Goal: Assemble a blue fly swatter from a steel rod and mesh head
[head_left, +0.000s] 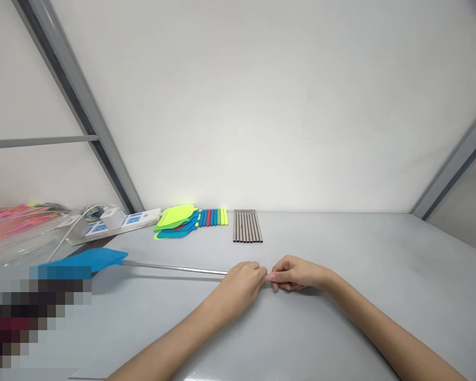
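Note:
A fly swatter lies across the front of the table, its blue paddle (91, 259) at the left and its thin, drawn-out metal rod (194, 270) running to the right. My left hand (244, 280) is closed around the rod near its right end, with the fingers covering that part. Right beside it, my right hand (295, 272) is closed in a pinch, thumb and fingertips meeting the left fingertips. What sits between the right fingers is hidden.
Behind lie stacked swatter paddles (176, 216), a row of coloured grips (214, 217) and a row of metal tubes (246, 226). A power strip (143, 218) with plugs and a white cable (65, 233) is at left, near plastic-bagged pink items (19, 222). A white wall (269, 106) closes the back.

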The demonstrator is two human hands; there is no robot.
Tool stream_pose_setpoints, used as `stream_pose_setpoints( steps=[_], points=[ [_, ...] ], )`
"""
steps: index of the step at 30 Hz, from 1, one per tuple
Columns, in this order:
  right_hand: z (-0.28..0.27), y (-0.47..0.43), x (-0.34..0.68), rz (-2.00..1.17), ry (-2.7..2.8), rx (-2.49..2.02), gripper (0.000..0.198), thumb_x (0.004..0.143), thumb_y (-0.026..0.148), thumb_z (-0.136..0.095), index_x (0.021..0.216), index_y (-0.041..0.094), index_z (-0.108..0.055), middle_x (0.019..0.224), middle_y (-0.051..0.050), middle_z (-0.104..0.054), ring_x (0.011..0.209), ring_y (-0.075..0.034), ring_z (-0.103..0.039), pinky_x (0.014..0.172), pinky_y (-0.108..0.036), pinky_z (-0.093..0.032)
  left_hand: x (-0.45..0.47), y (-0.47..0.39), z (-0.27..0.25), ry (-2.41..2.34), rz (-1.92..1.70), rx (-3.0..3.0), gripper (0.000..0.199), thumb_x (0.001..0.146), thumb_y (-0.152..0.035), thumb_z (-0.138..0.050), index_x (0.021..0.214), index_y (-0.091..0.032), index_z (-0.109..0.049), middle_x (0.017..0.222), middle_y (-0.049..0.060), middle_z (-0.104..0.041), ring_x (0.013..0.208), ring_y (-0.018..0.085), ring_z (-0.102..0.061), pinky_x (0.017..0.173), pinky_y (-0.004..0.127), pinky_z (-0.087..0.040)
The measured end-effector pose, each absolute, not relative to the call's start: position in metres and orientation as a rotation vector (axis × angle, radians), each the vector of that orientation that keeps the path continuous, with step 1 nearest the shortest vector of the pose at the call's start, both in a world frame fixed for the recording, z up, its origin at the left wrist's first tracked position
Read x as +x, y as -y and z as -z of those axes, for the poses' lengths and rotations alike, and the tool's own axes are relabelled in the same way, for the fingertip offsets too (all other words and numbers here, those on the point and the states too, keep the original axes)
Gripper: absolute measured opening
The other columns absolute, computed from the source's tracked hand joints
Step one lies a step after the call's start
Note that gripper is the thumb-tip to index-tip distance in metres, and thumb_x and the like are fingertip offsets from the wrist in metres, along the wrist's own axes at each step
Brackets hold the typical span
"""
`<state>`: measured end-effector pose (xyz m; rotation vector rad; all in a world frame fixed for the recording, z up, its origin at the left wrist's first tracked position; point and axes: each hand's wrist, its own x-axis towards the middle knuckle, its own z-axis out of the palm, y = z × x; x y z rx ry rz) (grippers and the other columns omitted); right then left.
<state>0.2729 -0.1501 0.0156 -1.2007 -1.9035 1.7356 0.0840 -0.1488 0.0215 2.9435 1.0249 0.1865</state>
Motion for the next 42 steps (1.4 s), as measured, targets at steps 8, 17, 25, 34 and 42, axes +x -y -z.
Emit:
stream_pose_setpoints(
  steps=[8,17,25,34,42],
  points=[
    [-0.014,0.148,0.274,-1.851,1.834,-1.16,0.036,0.074,0.047,-0.046,0.064,0.012,-0.05,0.051,0.005,-0.034,0.04,-0.002,-0.022,0.037,-0.018,-0.016,0.083,0.138,-0.019,-1.002,-0.23,3.025,0.036,0.085,-0.041,-0.021,0.069,-0.019,-0.046,0.067,0.0,-0.057,0.059,0.013,-0.051,0.046,0.024,-0.023],
    [-0.015,0.147,0.273,-1.858,1.821,-1.176,0.037,0.074,0.049,-0.046,0.064,0.013,-0.047,0.053,0.005,-0.034,0.042,-0.003,-0.022,0.038,-0.018,-0.017,0.084,0.131,-0.016,-1.02,-0.249,3.046,0.038,0.085,-0.041,-0.023,0.068,-0.019,-0.049,0.063,0.001,-0.057,0.059,0.013,-0.053,0.047,0.026,-0.023],
    [-0.015,0.147,0.274,-1.863,1.824,-1.167,0.038,0.075,0.049,-0.044,0.064,0.013,-0.048,0.054,0.004,-0.034,0.043,-0.003,-0.022,0.037,-0.018,-0.018,0.083,0.13,-0.016,-1.006,-0.256,3.069,0.037,0.085,-0.04,-0.023,0.067,-0.019,-0.047,0.064,0.0,-0.057,0.057,0.013,-0.051,0.046,0.025,-0.02],
    [-0.014,0.147,0.274,-1.874,1.825,-1.15,0.038,0.075,0.05,-0.043,0.066,0.013,-0.048,0.054,0.004,-0.034,0.042,-0.003,-0.022,0.038,-0.018,-0.017,0.082,0.13,-0.016,-0.994,-0.261,3.07,0.035,0.085,-0.038,-0.025,0.067,-0.018,-0.047,0.063,0.0,-0.056,0.057,0.012,-0.051,0.046,0.025,-0.02],
    [-0.011,0.145,0.276,-1.875,1.832,-1.141,0.036,0.077,0.047,-0.043,0.066,0.013,-0.047,0.055,0.004,-0.034,0.042,-0.003,-0.022,0.037,-0.018,-0.017,0.083,0.131,-0.018,-0.994,-0.247,3.058,0.037,0.085,-0.039,-0.024,0.066,-0.018,-0.047,0.063,0.0,-0.056,0.057,0.012,-0.051,0.046,0.024,-0.021]
  ],
)
